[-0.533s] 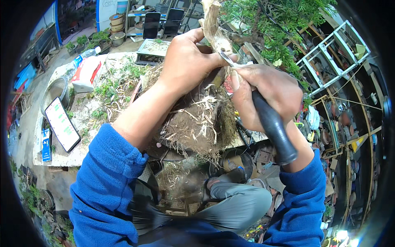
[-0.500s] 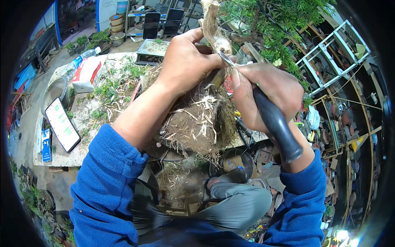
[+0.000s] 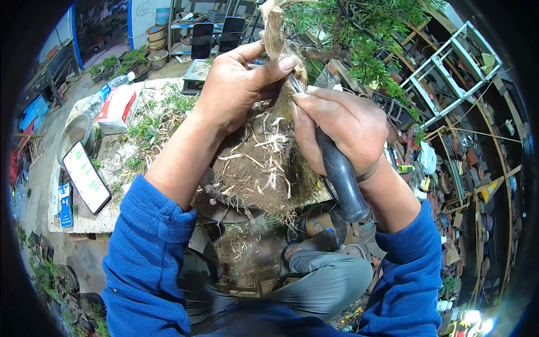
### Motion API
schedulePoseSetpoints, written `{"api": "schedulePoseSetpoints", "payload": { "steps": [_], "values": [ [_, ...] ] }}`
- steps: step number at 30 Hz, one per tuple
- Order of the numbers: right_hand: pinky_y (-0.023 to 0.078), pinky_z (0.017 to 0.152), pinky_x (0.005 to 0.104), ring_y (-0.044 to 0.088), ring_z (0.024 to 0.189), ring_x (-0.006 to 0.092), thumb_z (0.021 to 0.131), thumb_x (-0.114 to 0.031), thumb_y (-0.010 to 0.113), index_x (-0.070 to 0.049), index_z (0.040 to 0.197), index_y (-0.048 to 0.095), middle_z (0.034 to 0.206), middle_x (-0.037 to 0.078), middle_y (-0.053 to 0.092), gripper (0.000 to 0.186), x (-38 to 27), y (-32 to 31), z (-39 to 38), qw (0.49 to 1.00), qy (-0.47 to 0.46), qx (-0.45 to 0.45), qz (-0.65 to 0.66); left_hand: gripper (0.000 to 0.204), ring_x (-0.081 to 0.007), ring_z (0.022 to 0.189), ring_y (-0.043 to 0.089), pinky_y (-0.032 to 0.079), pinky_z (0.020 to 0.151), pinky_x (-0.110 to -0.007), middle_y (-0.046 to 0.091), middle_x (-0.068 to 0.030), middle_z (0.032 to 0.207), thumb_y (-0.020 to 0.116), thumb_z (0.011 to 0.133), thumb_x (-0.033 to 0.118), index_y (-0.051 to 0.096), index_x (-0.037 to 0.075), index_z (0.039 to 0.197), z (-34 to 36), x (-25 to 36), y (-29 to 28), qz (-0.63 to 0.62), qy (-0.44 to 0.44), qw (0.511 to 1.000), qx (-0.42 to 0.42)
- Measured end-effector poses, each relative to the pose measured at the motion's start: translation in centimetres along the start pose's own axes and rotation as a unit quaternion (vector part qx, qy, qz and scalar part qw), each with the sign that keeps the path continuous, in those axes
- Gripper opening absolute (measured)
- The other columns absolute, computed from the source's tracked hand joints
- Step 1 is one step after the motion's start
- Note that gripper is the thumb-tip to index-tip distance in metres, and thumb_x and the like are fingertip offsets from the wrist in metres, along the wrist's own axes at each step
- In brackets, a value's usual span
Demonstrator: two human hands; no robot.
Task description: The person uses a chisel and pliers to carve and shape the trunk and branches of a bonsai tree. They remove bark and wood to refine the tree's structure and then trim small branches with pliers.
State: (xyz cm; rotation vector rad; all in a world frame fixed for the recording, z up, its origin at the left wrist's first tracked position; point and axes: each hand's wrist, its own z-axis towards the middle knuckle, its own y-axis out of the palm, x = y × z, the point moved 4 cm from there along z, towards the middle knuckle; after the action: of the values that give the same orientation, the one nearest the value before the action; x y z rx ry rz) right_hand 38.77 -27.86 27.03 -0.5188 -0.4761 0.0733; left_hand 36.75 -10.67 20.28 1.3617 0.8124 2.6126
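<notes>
My left hand [image 3: 229, 90] is closed around the pale, bark-stripped trunk [image 3: 273, 32] of a small potted tree, its thumb lying across the wood. In my right hand [image 3: 347, 130] is a carving tool [image 3: 342, 182] with a thick black handle. Its narrow metal blade points up and left, meeting the trunk just below my left thumb; the exact tip is hard to make out. Beneath both hands sits the tree's soil mass [image 3: 247, 171], strewn with light wood shavings and edged with fine roots. Green needle foliage [image 3: 376, 33] spreads beyond my right hand.
On the pale worktop [image 3: 120, 160] at left are a lit phone [image 3: 86, 177], a tissue pack [image 3: 118, 109], a plastic bottle [image 3: 117, 83], a round bowl [image 3: 76, 135] and green clippings. Crowded shelves and a white metal frame [image 3: 452, 73] stand at right.
Both hands have shifted slightly left. My left thumb now lies over the trunk above the blade, and the tool's handle stands more upright, its butt end further left.
</notes>
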Motion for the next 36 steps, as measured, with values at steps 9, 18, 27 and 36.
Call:
{"api": "schedulePoseSetpoints", "payload": {
  "steps": [9,18,27,36],
  "values": [
    [0.054,0.054,0.0341,0.069,0.064,0.0243,0.072,-0.005,0.082,-0.004,0.089,0.072,0.083,0.008,0.07,0.019,-0.3,0.5,-0.8,1.0,0.002,0.03,-0.004,0.055,-0.0122,0.078,0.072,0.06,0.069,-0.024,0.076,-0.0091,0.107,0.085,0.089,0.014,0.063,-0.003,0.136,0.0,0.7,-0.3,-0.028,-0.01,0.999,-0.028],
    [0.057,0.056,0.0338,0.07,0.066,0.0247,0.072,-0.001,0.083,-0.004,0.102,0.074,0.089,0.011,0.072,0.032,-0.5,1.4,-1.6,0.999,0.011,0.028,0.028,0.047,-0.0169,0.083,0.073,0.061,0.074,-0.029,0.075,-0.0127,0.106,0.08,0.091,0.011,0.062,-0.005,0.131,-0.1,0.9,-1.1,-0.019,-0.014,1.0,-0.005],
    [0.048,0.046,0.0315,0.062,0.058,0.0197,0.079,-0.006,0.076,0.005,0.1,0.068,0.084,0.011,0.066,0.026,-3.3,2.6,-1.8,0.991,-0.018,0.085,0.098,0.082,-0.0475,0.141,0.05,0.049,0.112,-0.063,0.046,-0.0346,0.152,0.066,0.095,0.018,0.024,-0.005,0.161,-1.8,3.0,-4.0,-0.12,0.088,0.989,0.0],
    [0.059,0.052,0.0326,0.068,0.061,0.0237,0.077,0.0,0.076,0.004,0.101,0.071,0.089,0.016,0.071,0.025,-4.0,-5.5,-11.1,0.978,0.118,0.056,0.162,0.033,-0.0125,0.071,0.072,0.052,0.061,-0.024,0.077,-0.0095,0.083,0.08,0.094,0.026,0.075,-0.006,0.098,-2.7,3.9,1.1,0.429,0.063,0.893,0.121]
  ]
}}
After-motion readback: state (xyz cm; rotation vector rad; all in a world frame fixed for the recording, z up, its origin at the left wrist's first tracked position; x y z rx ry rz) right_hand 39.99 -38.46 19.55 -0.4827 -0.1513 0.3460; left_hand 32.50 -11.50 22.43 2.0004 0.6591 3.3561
